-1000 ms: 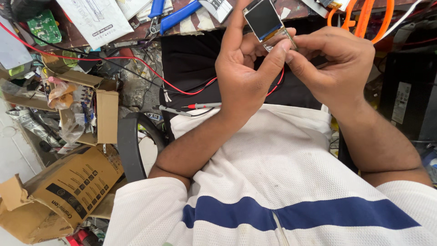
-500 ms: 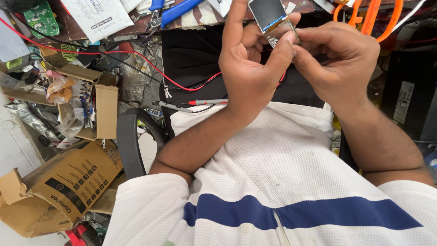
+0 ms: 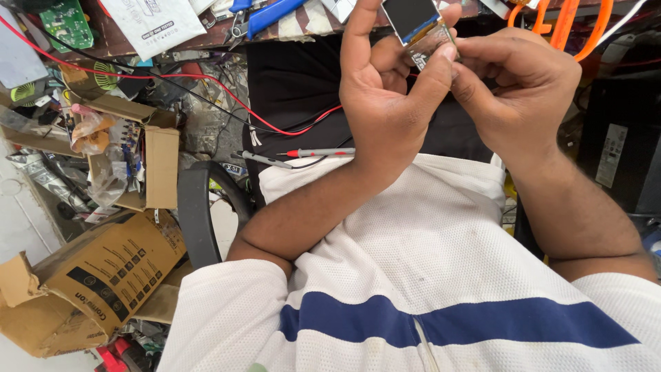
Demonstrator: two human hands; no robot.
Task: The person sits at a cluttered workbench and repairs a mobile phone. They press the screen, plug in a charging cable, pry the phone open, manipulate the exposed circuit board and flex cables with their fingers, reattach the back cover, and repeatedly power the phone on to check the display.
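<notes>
A small display module with a dark screen and a thin blue and yellow edge is held up at the top of the view. My left hand grips its lower part between thumb and fingers, the index finger running up its left side. My right hand pinches the module's lower right corner, where a clear ribbon-like piece hangs. Both hands touch each other at the fingertips, above my lap and white shirt with a blue stripe.
Red and black test probes lie on my lap with their leads running up left. The bench edge at the top holds blue-handled pliers, a green circuit board and orange-handled tools. Cardboard boxes and a chair arm sit at left.
Both hands and the display module have shifted slightly upward in the view. The grip on the module is unchanged.
</notes>
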